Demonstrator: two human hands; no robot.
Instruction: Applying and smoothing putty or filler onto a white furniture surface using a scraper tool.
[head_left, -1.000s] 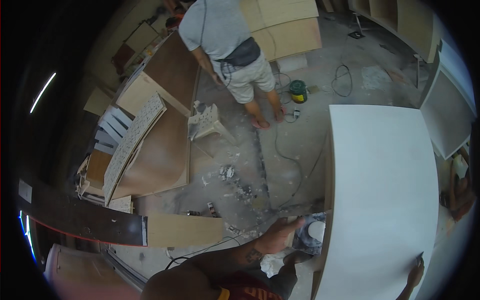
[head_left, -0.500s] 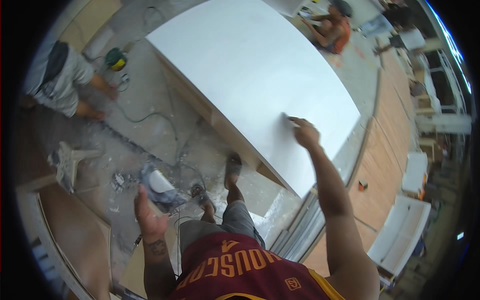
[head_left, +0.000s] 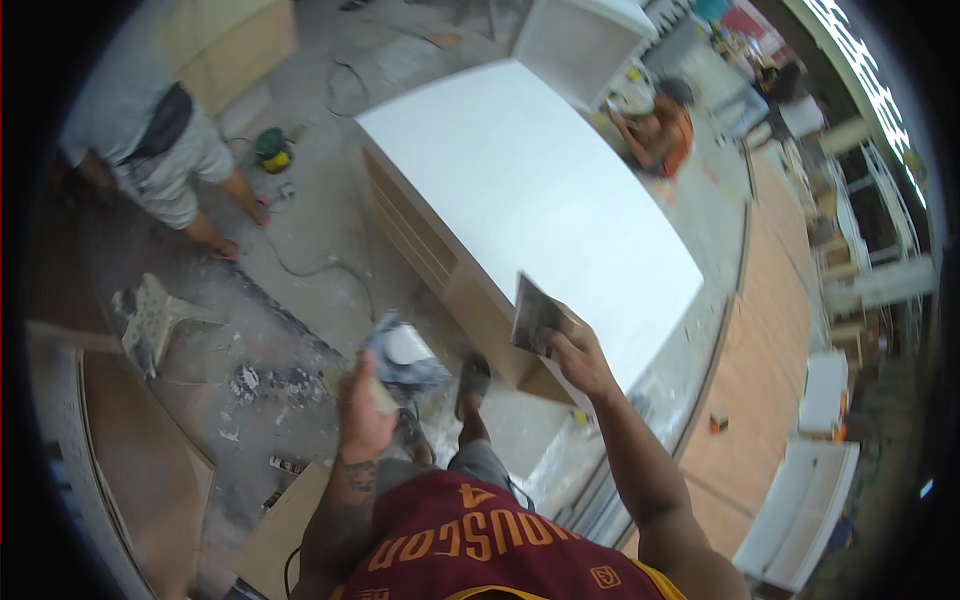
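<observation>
Scraper [head_left: 532, 318], gripped in the head view by the curled right hand [head_left: 580, 355], overlaps the white-topped cabinet's [head_left: 520, 180] near long edge toward its near corner, while the left hand [head_left: 368, 415] clasps a smeared board [head_left: 426, 375] bearing a white lump [head_left: 405, 345].

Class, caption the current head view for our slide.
Left hand holding a smeared board, right hand a flat scraper, near a large white-topped cabinet.
</observation>
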